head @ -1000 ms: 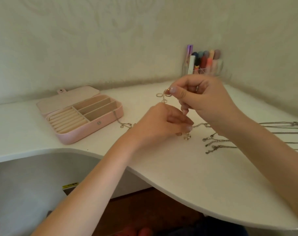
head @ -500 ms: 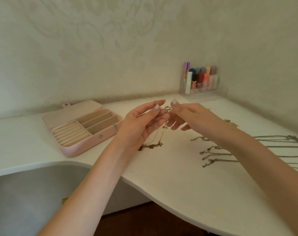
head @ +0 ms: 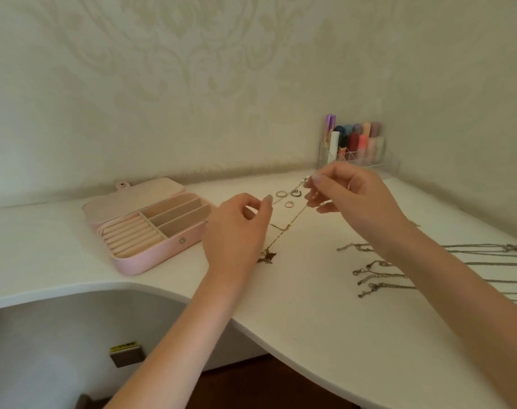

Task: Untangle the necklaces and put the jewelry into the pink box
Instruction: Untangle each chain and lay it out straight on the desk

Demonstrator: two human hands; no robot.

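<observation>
A thin gold necklace is stretched in the air above the white desk. My right hand pinches its upper end near the clasp. My left hand pinches the other strand between thumb and forefinger. The chain's tangled lower part hangs down to the desk beside my left wrist. The pink box lies open at the left, with ring rolls and three empty compartments. Three small rings lie on the desk behind the chain.
Several silver chains lie spread out on the desk to the right, under my right forearm. A clear organiser with coloured lipsticks stands in the back corner. The desk's curved front edge runs below my arms.
My hands have drawn apart, pulling the gold chain taut between them. The camera has tilted up, and the rings on the desk have come into view.
</observation>
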